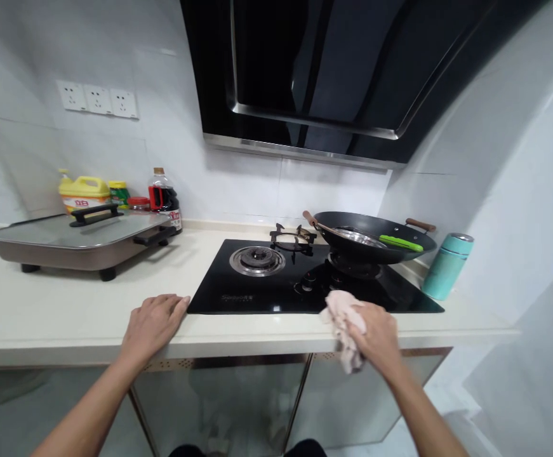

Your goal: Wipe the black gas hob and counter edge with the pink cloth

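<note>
My right hand [376, 333] is closed around a pale pink cloth [345, 317], which lies against the front edge of the black glass gas stove [266, 301] just below its knobs [308, 281]. Part of the cloth hangs down over the counter's front edge. Flat on the cream countertop [90, 317], left of the stove, rests my left hand [155, 324], its thumb by the stove's corner. Nothing is in it. The left burner [258, 260] is bare, and its black pan support [294, 238] sits behind it at the back of the stove.
On the right burner stands a black wok [376, 247] with a green-handled utensil [401, 243] in it. A teal flask [447, 266] is beside it. An electric pan [80, 238] with a glass lid, bottles and a soy sauce bottle [164, 200] stand left. The range hood [305, 76] overhangs.
</note>
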Demonstrator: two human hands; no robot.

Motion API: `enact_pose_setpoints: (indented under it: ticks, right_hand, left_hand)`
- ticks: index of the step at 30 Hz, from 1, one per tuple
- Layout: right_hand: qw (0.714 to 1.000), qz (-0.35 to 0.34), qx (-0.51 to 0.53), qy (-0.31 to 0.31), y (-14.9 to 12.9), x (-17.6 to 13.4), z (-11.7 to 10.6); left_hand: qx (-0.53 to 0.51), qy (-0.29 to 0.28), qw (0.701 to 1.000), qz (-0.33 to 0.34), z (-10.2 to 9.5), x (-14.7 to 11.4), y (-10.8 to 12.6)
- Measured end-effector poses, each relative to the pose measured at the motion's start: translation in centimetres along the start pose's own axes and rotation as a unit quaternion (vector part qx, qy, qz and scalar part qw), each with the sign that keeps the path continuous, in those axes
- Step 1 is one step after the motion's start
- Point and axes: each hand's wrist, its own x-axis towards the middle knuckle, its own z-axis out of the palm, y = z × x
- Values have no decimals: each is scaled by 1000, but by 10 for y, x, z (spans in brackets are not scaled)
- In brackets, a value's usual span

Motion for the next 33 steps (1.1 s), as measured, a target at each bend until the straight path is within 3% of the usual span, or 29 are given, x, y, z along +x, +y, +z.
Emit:
enact_pose_setpoints:
  ticks: [3,5,7,10,13,17,20,23,26,29,33]
  right_hand:
    - [990,116,-78,-7,95,-8,-10]
    - [978,186,-100,-1,144,-12,-16]
    - [968,238,-82,1,174,-10,-22]
    - [966,258,-11,25,184,9,-26]
    - [975,220,13,22,160,42,-21]
    - [968,228,-42,-100,111,80,-3]
    - [968,211,-70,-117,83,85,4]
    - [982,146,-66,-104,65,65,3]
    - [998,46,-20,-44,38,27,-1]
    - [997,-56,47,38,-8,-13,2]
    - [981,-137,81,106,-80,-47,20]
  left_hand:
    - [-6,4,1000,-1,-2,0,3]
    - [-9,0,1000,-5,-3,-1,5]
    - [-8,-2,1000,-6,-4,0,7]
    - [1,2,1000,-4,-4,0,9]
    - [12,-3,1000,-4,-3,0,10]
    - [17,-3,1000,-7,-2,0,8]
    - [22,5,1000,1,0,0,6]
    - [24,11,1000,2,1,0,6]
    - [19,10,1000,4,0,0,8]
    - [16,11,1000,3,-1,-1,9]
    - [14,5,1000,-2,-2,-1,10]
